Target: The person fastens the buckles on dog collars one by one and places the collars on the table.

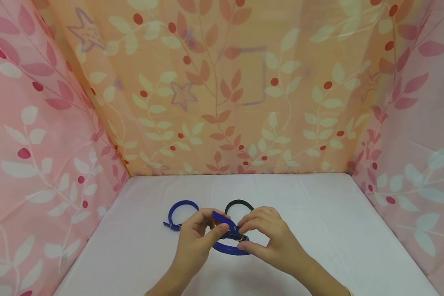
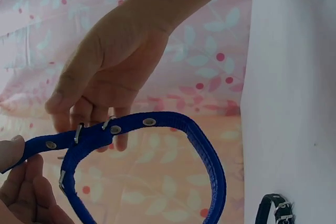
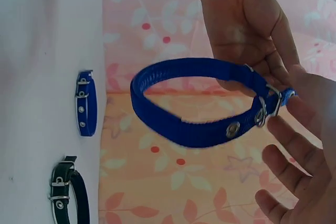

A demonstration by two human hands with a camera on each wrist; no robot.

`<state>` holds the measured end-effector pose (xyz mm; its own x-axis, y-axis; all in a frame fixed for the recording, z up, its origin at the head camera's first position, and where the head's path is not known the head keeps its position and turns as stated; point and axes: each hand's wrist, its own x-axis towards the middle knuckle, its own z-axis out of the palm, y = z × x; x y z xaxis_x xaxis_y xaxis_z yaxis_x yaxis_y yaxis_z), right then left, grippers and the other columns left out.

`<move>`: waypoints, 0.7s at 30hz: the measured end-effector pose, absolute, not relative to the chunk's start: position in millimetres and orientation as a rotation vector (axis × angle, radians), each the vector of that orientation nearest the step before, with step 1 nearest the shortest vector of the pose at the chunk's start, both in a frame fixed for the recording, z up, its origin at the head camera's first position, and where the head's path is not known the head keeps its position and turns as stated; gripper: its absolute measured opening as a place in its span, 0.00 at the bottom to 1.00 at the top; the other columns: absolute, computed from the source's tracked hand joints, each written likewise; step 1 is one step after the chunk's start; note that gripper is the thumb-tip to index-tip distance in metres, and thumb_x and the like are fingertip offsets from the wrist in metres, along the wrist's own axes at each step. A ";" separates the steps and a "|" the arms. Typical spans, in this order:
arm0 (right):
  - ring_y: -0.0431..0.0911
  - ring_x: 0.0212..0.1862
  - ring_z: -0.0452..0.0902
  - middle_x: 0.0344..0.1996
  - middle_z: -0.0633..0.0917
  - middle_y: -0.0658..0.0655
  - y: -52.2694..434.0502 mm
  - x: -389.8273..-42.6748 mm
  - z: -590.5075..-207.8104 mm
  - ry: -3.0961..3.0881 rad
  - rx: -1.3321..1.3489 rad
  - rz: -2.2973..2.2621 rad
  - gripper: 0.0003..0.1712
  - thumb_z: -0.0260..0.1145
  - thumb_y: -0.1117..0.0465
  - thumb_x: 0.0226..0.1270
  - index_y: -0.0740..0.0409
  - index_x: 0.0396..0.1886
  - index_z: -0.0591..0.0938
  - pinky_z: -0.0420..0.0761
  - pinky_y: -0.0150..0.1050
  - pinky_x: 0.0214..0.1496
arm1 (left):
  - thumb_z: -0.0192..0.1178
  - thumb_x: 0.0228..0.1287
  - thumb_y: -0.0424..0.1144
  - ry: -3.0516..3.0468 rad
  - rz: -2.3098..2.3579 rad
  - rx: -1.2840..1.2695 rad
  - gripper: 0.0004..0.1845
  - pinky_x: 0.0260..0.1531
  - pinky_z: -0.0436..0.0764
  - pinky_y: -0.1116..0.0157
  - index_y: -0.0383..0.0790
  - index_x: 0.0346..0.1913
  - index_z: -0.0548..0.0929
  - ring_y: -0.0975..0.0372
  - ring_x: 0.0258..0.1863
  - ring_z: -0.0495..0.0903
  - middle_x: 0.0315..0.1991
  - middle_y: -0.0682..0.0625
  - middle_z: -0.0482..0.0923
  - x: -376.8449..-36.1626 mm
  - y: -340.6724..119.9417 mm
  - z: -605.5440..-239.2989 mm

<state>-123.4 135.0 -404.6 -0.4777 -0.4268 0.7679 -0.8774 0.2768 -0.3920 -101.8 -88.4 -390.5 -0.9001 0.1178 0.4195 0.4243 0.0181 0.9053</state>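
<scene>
A blue collar (image 1: 230, 248) with metal eyelets and a buckle is held just above the white table (image 1: 325, 230), looped into a ring. My left hand (image 1: 216, 224) pinches the strap's free end between thumb and fingers, seen low in the left wrist view (image 2: 16, 166). My right hand (image 1: 244, 235) pinches the collar at its buckle (image 2: 79, 131). The loop (image 3: 194, 124) hangs free between both hands. In the right wrist view my right hand's (image 3: 299, 145) lower fingers spread loosely under the strap.
A second blue collar (image 1: 179, 211) lies buckled on the table to the left, and a black collar (image 1: 239, 204) lies just behind my hands. Leaf-patterned fabric walls (image 1: 222, 102) close the table in on the left, back and right.
</scene>
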 end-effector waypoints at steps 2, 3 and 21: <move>0.43 0.51 0.80 0.43 0.88 0.44 133.8 -124.2 -405.5 -1.964 1.175 1.127 0.16 0.81 0.60 0.56 0.45 0.42 0.86 0.69 0.39 0.63 | 0.70 0.65 0.33 -2.079 -1.986 -0.564 0.08 0.44 0.77 0.68 0.43 0.45 0.85 0.57 0.41 0.76 0.44 0.48 0.86 -101.1 -86.9 -390.7; 0.43 0.50 0.80 0.43 0.88 0.44 133.3 -124.4 -405.9 -1.940 1.173 1.126 0.15 0.81 0.61 0.56 0.46 0.41 0.86 0.70 0.39 0.63 | 0.70 0.65 0.34 -2.088 -1.987 -0.566 0.08 0.44 0.76 0.68 0.43 0.45 0.86 0.57 0.41 0.76 0.44 0.48 0.87 -100.7 -86.1 -390.9; 0.43 0.48 0.80 0.40 0.87 0.44 139.5 -119.3 -401.2 -1.956 0.924 1.222 0.22 0.80 0.71 0.51 0.47 0.44 0.86 0.75 0.32 0.54 | 0.74 0.61 0.50 -2.574 -1.658 -0.612 0.15 0.54 0.82 0.60 0.58 0.49 0.85 0.65 0.47 0.84 0.44 0.65 0.86 -109.5 -86.5 -398.2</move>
